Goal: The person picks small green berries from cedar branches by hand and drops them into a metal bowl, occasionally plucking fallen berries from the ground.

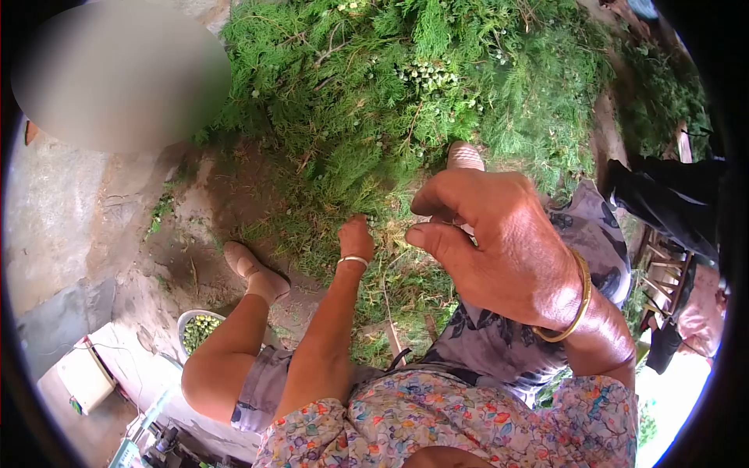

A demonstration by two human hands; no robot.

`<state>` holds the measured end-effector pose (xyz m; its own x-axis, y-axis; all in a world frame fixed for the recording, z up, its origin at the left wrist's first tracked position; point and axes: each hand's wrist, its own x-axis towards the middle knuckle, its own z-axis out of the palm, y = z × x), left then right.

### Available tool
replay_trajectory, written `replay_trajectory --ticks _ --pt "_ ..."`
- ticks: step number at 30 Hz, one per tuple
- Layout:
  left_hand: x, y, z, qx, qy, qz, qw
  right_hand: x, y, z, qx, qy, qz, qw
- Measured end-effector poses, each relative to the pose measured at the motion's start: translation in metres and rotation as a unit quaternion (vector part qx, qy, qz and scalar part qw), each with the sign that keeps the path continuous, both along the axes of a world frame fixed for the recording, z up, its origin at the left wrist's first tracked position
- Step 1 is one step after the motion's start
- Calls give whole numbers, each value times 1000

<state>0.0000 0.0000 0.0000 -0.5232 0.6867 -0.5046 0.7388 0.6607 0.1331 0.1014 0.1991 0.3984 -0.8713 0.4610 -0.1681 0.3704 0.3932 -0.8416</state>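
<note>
I am sitting low over the ground, looking down past my flowered blouse (437,417) at a big heap of green branches (406,93) spread in front of me. My left hand (356,238) reaches down to the near edge of that heap, where loose sprigs lie on the dirt; its fingers are curled downward into the greenery, but I cannot tell whether they have closed on a sprig. A thin bangle (353,260) sits on that wrist. My right hand (499,242) is raised close to my face, above my knee, with the thumb and forefinger bent toward each other as if pinching; whatever may be between them is too small to make out. A gold bangle (573,300) circles that wrist. Clusters of small pale berries (427,76) show among the branches higher in the heap. My left foot (253,269) in a tan shoe rests on the bare ground beside the heap, and my right foot (465,156) pokes out at the heap's edge. Beside my left knee stands a metal bowl (197,327) with small greenish pieces in it.
</note>
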Motion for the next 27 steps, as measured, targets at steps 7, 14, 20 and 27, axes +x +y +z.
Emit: replay_trajectory --ticks 7,14,20,27 --pt "-49 36 165 369 -391 327 777 -9 -1 -3 74 59 -6 996" --pt "-92 35 298 463 -518 367 619 -30 5 -7 121 52 -6 991" --pt "-111 14 342 454 -695 323 456 -46 -3 -5 -8 37 135 990" --pt "-116 3 344 484 -818 169 260 -58 -18 -8 -156 -50 232 959"
